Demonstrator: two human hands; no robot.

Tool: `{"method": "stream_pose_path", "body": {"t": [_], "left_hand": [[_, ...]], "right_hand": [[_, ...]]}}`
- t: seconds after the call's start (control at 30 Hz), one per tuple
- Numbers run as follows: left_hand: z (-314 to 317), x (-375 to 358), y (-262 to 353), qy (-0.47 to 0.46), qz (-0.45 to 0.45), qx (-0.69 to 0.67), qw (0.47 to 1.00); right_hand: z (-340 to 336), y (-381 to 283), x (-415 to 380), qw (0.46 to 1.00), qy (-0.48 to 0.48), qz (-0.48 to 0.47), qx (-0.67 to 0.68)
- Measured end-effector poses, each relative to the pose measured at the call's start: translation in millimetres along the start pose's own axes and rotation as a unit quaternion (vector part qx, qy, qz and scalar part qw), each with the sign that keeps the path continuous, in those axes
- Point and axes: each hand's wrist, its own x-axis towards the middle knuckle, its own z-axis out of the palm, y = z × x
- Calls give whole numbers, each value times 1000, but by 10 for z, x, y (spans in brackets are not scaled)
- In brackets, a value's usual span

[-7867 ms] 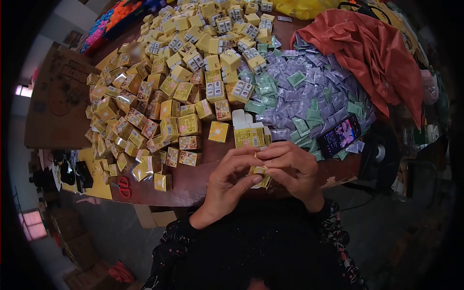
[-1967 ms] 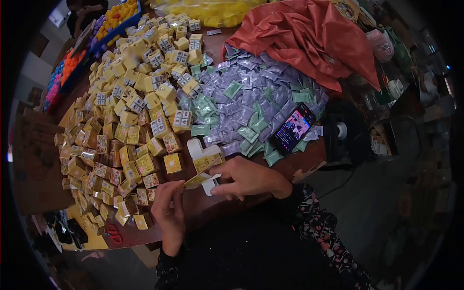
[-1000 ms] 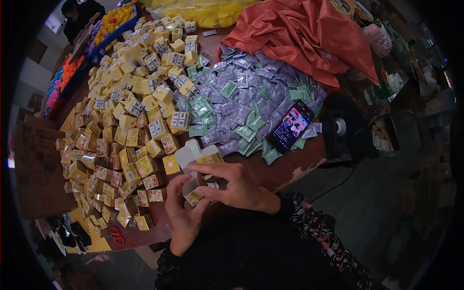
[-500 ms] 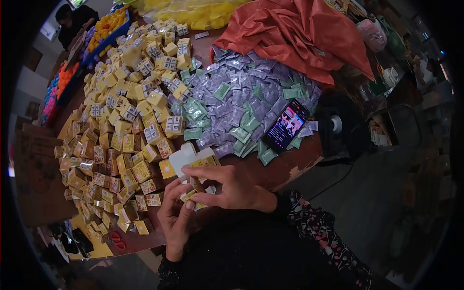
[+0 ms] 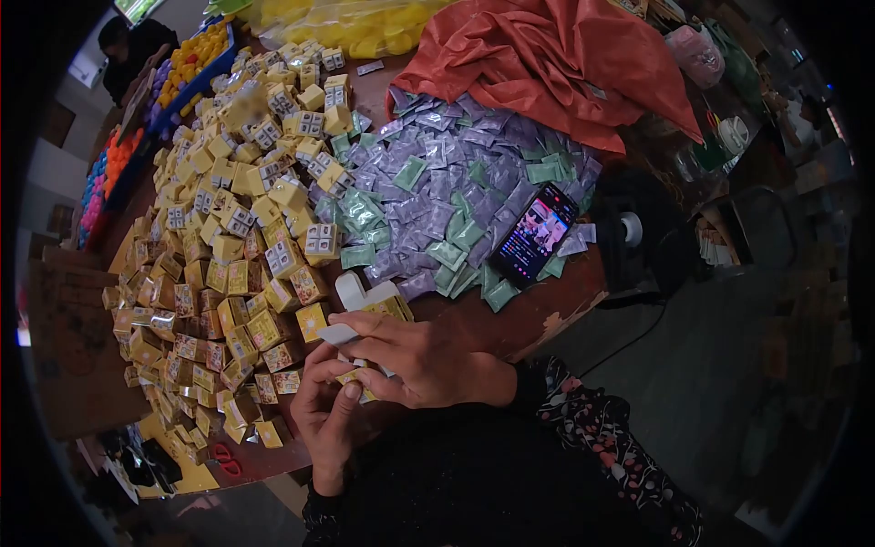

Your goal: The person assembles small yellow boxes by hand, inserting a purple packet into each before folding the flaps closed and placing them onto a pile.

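Observation:
Both of my hands meet over a small yellow cardboard box (image 5: 392, 306) whose white flaps stand open at the table's near edge. My left hand (image 5: 326, 415) grips its lower left side, thumb and fingers closed on the cardboard. From the right, my right hand (image 5: 433, 360) reaches across it, fingers bent over a white flap (image 5: 337, 335) and thumb lower down. Much of the box is hidden beneath my fingers. Just left of the hands lies a heap of closed yellow printed boxes (image 5: 232, 301).
Purple and green sachets (image 5: 437, 182) are piled ahead, with a lit phone (image 5: 535, 232) on them. Behind lies a red cloth (image 5: 547, 64). Yellow cubes (image 5: 219, 169) fill the left. Red scissors (image 5: 226, 459) rest near the edge. Another person (image 5: 132, 55) is at far left.
My right fingers have moved slightly left over the box, and the white flap beneath them is now bent lower. My left hand has shifted a little downward.

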Motion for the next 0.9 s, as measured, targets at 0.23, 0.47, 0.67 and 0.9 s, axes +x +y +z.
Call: {"method": "stream_pose_path", "body": {"t": [0.23, 0.47, 0.67, 0.9], "left_hand": [[88, 41, 63, 16, 11, -23, 1000], [114, 45, 96, 19, 0, -22, 1000], [176, 71, 132, 4, 32, 55, 998], [247, 82, 156, -16, 19, 76, 997]], "right_hand": [[-4, 48, 15, 997, 17, -67, 31], [85, 67, -13, 985, 81, -12, 150], [-77, 95, 49, 980, 14, 32, 197], [-124, 152, 25, 975, 6, 76, 207]]}}
